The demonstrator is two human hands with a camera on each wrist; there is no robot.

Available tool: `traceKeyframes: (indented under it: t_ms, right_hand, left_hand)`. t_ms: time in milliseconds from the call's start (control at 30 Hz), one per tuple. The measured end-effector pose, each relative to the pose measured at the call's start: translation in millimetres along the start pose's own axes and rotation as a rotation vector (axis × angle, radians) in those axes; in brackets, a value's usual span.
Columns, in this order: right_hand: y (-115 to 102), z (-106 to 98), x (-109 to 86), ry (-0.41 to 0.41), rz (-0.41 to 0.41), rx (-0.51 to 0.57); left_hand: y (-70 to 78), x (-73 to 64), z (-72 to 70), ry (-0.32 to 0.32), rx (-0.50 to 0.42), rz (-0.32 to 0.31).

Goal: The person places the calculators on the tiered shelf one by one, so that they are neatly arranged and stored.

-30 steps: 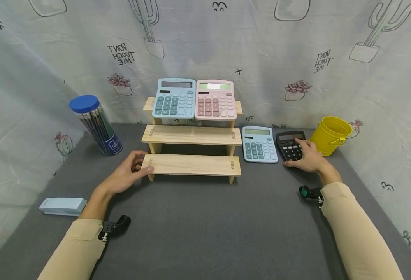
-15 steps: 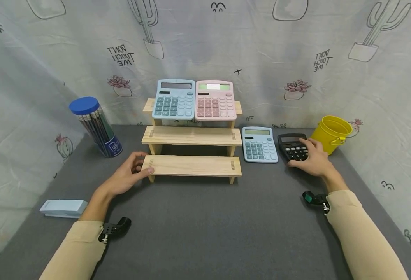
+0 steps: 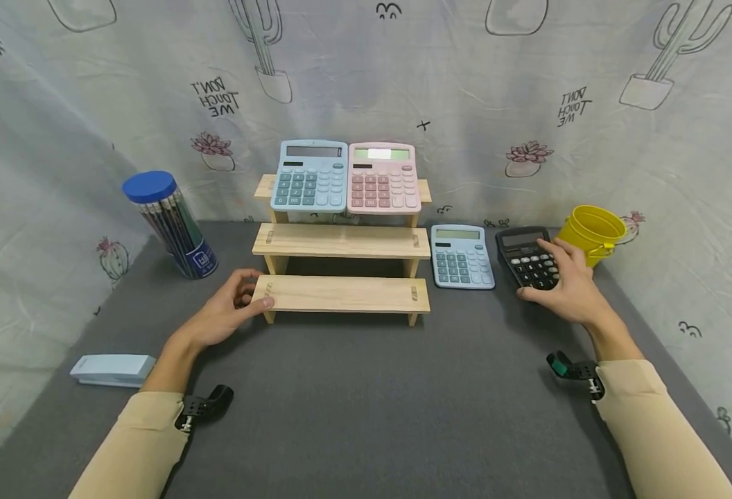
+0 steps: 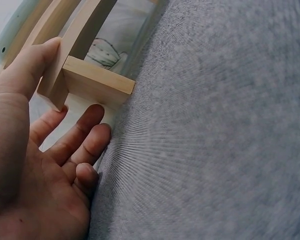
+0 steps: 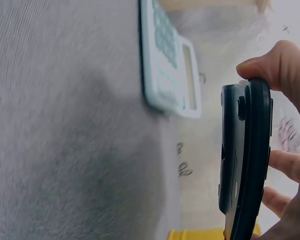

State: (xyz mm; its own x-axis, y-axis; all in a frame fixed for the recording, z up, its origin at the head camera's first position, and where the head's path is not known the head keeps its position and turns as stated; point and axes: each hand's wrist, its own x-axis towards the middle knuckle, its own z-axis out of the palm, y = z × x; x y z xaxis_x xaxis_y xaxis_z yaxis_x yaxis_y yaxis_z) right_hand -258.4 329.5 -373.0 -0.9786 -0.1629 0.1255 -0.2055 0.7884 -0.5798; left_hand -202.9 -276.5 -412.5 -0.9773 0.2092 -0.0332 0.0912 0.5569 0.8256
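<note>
My left hand (image 3: 219, 319) holds the left end of the lowest board of a three-step wooden stand (image 3: 347, 294). In the left wrist view the thumb lies on the board and the index fingertip meets its underside edge. At the right, my right hand (image 3: 568, 291) grips a black calculator (image 3: 522, 260) by its sides. The right wrist view shows this calculator (image 5: 246, 150) edge-on, raised off the table. Beside it a light blue calculator (image 3: 461, 256) lies on the table. On the top step, another blue calculator (image 3: 311, 179) leans next to a pink calculator (image 3: 383, 179).
Behind the right hand stands a yellow bucket (image 3: 593, 232). A blue-lidded jar of pencils (image 3: 175, 229) is at the back left. A pale blue stapler (image 3: 113, 369) lies by the left forearm. A printed curtain (image 3: 353, 83) hangs behind the grey table (image 3: 378, 409).
The right hand has moved slightly right and toward me with the black calculator, which now stands away from the light blue one. The left hand has stayed on the stand.
</note>
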Motion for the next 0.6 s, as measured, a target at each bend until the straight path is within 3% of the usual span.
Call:
traceKeyframes:
  t_ms: [300, 600]
  right_hand:
    - [-21, -7, -13.6, 0.007, -0.087, 0.037]
    - [-42, 7, -27.5, 0.025, -0.199, 0.083]
  left_hand:
    - [-0.5, 1.7, 3.2, 0.008, -0.002, 0.005]
    - [1.6, -0.8, 1.0, 0.006, 0.014, -0.001]
